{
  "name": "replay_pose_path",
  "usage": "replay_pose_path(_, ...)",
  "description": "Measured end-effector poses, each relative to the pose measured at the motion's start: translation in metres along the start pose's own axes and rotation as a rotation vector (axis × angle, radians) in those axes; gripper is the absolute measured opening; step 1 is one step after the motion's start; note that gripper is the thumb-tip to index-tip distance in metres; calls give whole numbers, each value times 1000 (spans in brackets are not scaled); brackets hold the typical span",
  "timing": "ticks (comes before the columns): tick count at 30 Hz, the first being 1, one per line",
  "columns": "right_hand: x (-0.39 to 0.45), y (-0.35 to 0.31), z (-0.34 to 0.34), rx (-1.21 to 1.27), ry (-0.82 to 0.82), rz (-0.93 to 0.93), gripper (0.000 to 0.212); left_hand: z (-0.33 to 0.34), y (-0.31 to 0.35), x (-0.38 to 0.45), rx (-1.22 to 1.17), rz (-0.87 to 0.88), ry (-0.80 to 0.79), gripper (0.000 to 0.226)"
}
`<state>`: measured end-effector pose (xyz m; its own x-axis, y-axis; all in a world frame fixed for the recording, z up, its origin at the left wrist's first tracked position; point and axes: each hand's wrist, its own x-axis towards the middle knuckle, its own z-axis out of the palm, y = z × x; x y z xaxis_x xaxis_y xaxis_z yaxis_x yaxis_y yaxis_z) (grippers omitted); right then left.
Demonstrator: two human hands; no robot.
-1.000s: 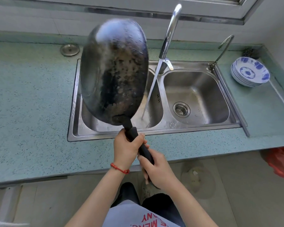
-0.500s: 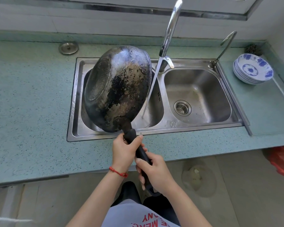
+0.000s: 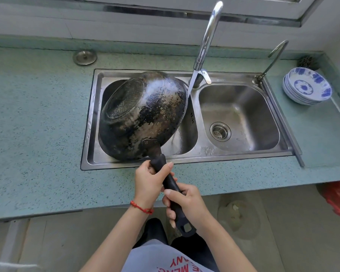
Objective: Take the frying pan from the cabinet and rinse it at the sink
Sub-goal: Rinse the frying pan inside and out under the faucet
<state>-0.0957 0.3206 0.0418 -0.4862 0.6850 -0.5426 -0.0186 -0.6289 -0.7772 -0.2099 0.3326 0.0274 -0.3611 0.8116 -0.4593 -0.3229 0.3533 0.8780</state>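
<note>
Holding the frying pan (image 3: 143, 116) by its black handle (image 3: 170, 185), we curl the fingers of our left hand (image 3: 149, 183) and right hand (image 3: 186, 203) around it. We keep the pan tilted, dark underside up, over the left basin of the sink (image 3: 239, 154), with water from the faucet (image 3: 208, 38) running just beside its rim.

Bright, even daylight falls on my worktop from twelve o'clock, at the window. Glare streaks the tap (image 3: 208, 36) and the wet underside of the frying pan (image 3: 143, 116); soft shadow fills the sink (image 3: 241, 114) basins. Wide-angle distortion bows the counter (image 3: 37, 124) toward three and nine o'clock. Focus is sharp centrally, slightly soft at the corners.
</note>
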Motion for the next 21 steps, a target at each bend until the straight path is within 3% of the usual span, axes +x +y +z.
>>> replay_pose_path(21,0,1,-16,345,56,52,13,30,-8,8,86,13,-110,16)
